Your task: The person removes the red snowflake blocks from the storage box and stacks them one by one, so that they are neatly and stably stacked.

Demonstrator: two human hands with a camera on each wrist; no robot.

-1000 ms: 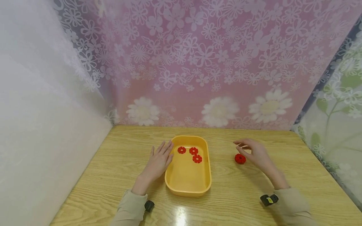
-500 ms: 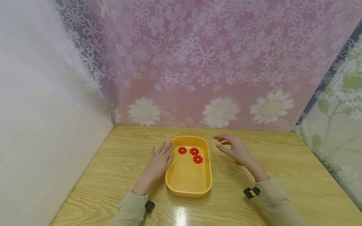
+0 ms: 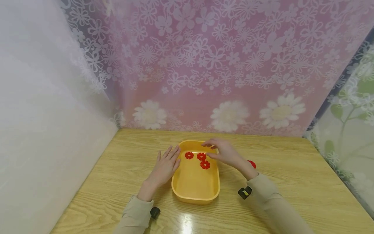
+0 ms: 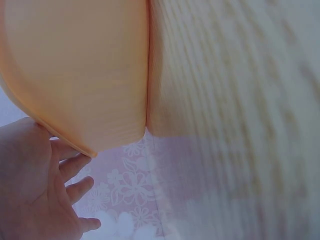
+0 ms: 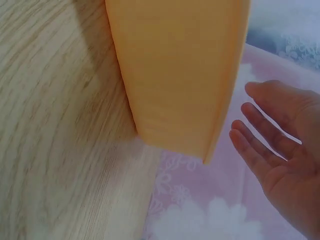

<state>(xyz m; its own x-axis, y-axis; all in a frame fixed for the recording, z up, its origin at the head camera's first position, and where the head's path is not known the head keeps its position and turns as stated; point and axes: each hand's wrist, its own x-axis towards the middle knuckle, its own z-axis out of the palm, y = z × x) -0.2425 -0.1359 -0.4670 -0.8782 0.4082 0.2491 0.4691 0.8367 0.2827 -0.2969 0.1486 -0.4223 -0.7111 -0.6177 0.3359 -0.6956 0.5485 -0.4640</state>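
Note:
A yellow plastic tray (image 3: pixel 195 199) stands on the table, with three red notched discs (image 3: pixel 205 164) lying in its far half. My left hand (image 3: pixel 163 167) rests on the tray's left rim, fingers extended. In the left wrist view, that hand (image 4: pixel 40 185) touches the rim (image 4: pixel 65 141). Over the tray's far right rim hovers my right hand (image 3: pixel 225 152), its fingers loosely bent. The right wrist view shows this hand (image 5: pixel 285 150) apart from the tray wall (image 5: pixel 175 75), with nothing between thumb and fingers. Another red piece (image 3: pixel 252 164) lies on the table, partly hidden behind my right wrist.
The wooden table (image 3: pixel 117 195) reaches back to a pink flowered cloth (image 3: pixel 187 81). A white surface (image 3: pixel 52 113) rises at the left, and a leaf-patterned cloth (image 3: pixel 347 139) hangs at the right. Black wrist devices (image 3: pixel 244 192) sit at both cuffs.
My right hand has moved left, from beside the red piece on the table to above the tray's right rim. The left hand stays on the left rim, and the discs in the tray keep their places.

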